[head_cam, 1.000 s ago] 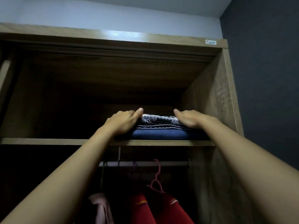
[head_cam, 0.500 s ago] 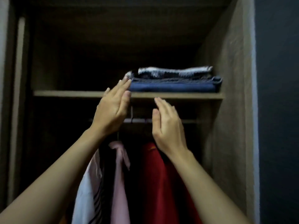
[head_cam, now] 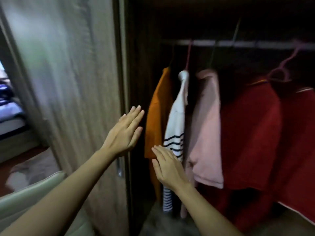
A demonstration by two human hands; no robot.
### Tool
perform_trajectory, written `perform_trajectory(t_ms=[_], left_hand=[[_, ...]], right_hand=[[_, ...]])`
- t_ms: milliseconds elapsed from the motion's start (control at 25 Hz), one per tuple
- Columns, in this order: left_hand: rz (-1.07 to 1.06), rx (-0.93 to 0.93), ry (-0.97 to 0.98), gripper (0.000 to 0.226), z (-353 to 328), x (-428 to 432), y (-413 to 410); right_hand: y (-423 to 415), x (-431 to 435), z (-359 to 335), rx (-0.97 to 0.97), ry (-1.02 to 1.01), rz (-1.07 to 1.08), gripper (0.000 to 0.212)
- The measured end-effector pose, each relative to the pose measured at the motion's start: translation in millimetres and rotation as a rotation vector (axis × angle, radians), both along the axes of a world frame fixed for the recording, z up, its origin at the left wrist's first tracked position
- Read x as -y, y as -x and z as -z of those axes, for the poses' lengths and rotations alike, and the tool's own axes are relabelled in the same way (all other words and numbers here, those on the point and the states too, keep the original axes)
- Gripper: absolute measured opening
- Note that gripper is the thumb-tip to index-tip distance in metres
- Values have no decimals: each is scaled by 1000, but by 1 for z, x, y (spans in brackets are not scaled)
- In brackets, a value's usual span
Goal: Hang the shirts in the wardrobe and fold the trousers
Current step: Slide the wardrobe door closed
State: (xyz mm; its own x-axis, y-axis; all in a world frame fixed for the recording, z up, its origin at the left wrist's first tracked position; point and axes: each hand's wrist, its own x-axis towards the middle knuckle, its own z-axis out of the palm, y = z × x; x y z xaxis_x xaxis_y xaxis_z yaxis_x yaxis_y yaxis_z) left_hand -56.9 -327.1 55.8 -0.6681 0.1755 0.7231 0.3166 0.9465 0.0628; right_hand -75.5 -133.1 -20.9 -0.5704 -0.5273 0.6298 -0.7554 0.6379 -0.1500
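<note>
Several shirts hang from the rail [head_cam: 238, 43] inside the open wardrobe: an orange shirt [head_cam: 158, 109], a white shirt with dark stripes [head_cam: 176, 126], a pink shirt [head_cam: 207, 126] and red shirts [head_cam: 259, 133]. My left hand [head_cam: 125, 133] is held flat with straight fingers at the edge of the sliding door [head_cam: 76, 92], just left of the orange shirt. Lower down, my right hand [head_cam: 167, 166] is flat too, in front of the hems of the orange and striped shirts. Neither hand holds anything. The folded trousers are out of view.
The wooden sliding door fills the left half, with a metal handle [head_cam: 119, 169] low on its edge. A pale green padded seat [head_cam: 34, 193] sits at the lower left. A bed with bedding [head_cam: 8, 106] shows past the door at far left.
My view has dropped from the top shelf with the folded trousers down to the hanging shirts and swung left. Both hands came off the folded pile and lowered, now flat by the door edge.
</note>
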Motion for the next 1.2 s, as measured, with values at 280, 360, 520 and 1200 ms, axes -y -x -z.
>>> perform_trajectory(t_ms=[280, 360, 520, 1200], left_hand=[[-206, 165, 103, 55, 48, 92, 14], [-182, 197, 141, 54, 58, 101, 24], [-189, 170, 166, 57, 67, 105, 36], [20, -234, 311, 63, 91, 81, 54]], right_hand=[[-20, 104, 62, 185, -452, -186, 49], [-15, 132, 68, 172, -608, -187, 52], [2, 173, 92, -12, -954, 46, 50], [1, 153, 108, -207, -1284, 191, 51]])
